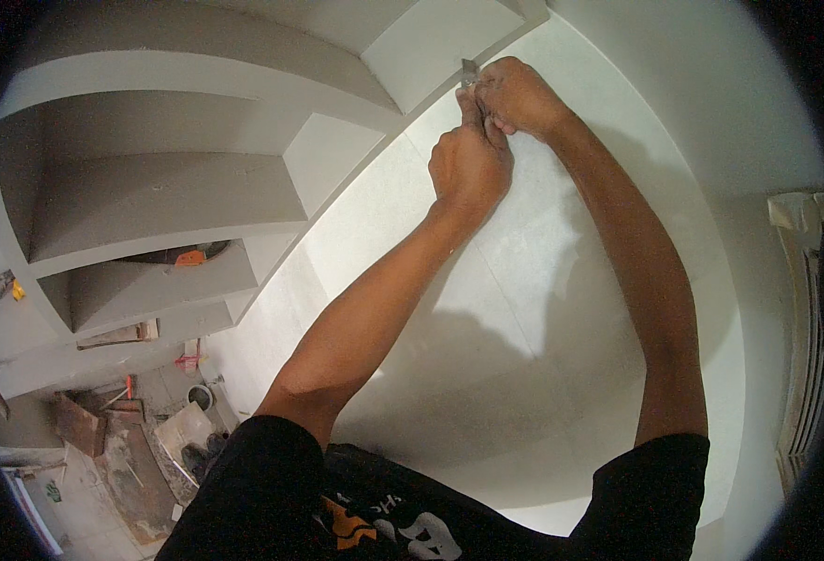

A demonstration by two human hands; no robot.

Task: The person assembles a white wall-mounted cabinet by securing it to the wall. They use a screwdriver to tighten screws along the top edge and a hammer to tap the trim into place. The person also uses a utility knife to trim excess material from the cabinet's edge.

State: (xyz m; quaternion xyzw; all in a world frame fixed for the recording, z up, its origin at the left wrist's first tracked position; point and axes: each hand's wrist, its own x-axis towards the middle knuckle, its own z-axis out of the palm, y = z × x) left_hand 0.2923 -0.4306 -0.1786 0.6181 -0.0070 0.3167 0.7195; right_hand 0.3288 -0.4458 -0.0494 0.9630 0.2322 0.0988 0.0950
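Note:
Both my hands are close together at the far end of a white panelled surface, beside the edge of a pale built-in shelf unit. My right hand is closed, its fingers curled round a small flat metal blade that looks like a scraper. The blade's tip sticks out at the shelf edge; its handle is hidden. Just below, my left hand stretches its index finger up against the blade, with the other fingers curled in. Whether those curled fingers hold anything is hidden.
An orange object lies in a lower shelf opening. A yellow-handled tool is at the far left. Boards, a bucket and debris cover the floor at lower left. A slatted fixture stands at the right.

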